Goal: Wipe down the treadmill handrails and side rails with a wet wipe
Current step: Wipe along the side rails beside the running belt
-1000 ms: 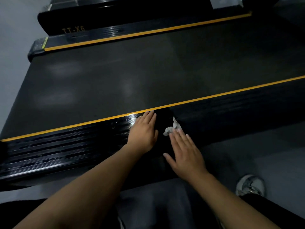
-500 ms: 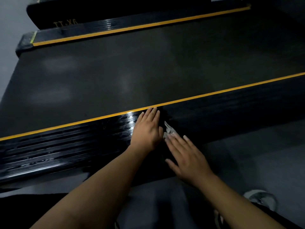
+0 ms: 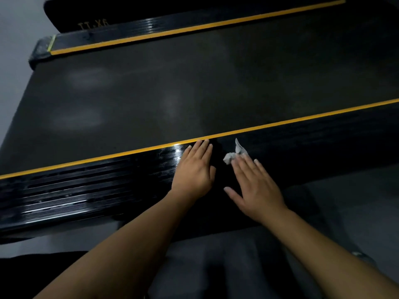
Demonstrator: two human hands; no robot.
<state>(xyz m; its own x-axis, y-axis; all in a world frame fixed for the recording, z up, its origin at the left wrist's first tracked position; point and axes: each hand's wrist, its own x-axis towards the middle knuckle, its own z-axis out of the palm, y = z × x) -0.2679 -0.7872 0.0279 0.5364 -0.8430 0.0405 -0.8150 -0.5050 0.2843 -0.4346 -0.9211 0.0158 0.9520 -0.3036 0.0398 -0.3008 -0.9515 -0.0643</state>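
Observation:
The near side rail [image 3: 90,186] of the treadmill is black, ribbed and glossy, with a yellow stripe [image 3: 280,124] along its inner edge. My left hand [image 3: 195,169] lies flat on the rail, fingers together, fingertips at the stripe. My right hand [image 3: 257,186] lies flat just to its right, fingers spread, pressing a crumpled white wet wipe [image 3: 234,154] under its fingertips. Most of the wipe sticks out beyond the fingers. The rail to the left of my hands shines wet.
The dark running belt [image 3: 172,83] fills the middle. The far side rail [image 3: 172,26] with its own yellow stripe and the lettering "TT-X6" runs along the top. Grey floor [image 3: 345,212] lies at the lower right and left edge. My dark trousers are at the bottom.
My right hand and the wipe have slid a little to the right along the rail, away from my left hand. The left hand has stayed flat in place.

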